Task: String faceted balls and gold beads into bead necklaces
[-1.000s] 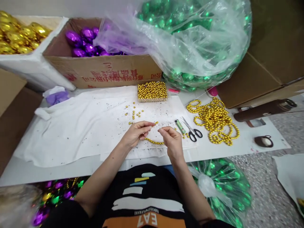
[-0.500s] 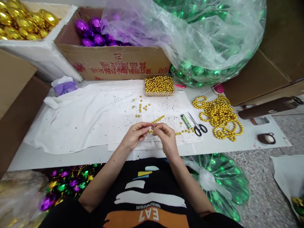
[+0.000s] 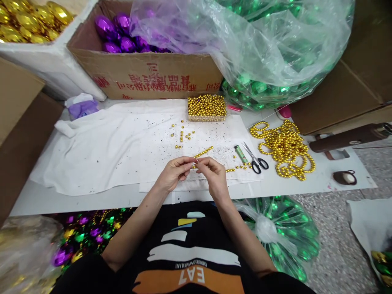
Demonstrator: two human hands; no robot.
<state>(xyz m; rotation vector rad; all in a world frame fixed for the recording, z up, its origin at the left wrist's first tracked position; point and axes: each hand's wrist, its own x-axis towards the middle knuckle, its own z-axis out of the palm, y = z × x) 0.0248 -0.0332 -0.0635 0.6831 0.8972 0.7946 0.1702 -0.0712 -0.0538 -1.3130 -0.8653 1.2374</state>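
Over the front part of the white cloth (image 3: 116,149), my left hand (image 3: 175,173) and my right hand (image 3: 213,173) meet fingertip to fingertip. Both are closed in a pinch on a thin white string (image 3: 197,160); its exact course between the fingers is partly hidden. Just beyond the fingertips a short row of gold beads (image 3: 204,152) slants up to the right. More gold beads (image 3: 230,170) lie to the right of my right hand. Loose gold beads (image 3: 181,133) are scattered farther back, in front of a clear box (image 3: 207,119) full of them.
A green lighter (image 3: 240,154) and black-handled scissors (image 3: 259,164) lie right of my hands, beside heaped gold bead strands (image 3: 288,151). A brown bottle (image 3: 346,139) lies at the right. Behind stand a cardboard box (image 3: 147,75) of purple ornaments and a plastic bag (image 3: 275,53) of green ones.
The view has tilted slightly, so the table's contents sit a little differently in the picture. My hands keep their pinch at nearly the same spot.
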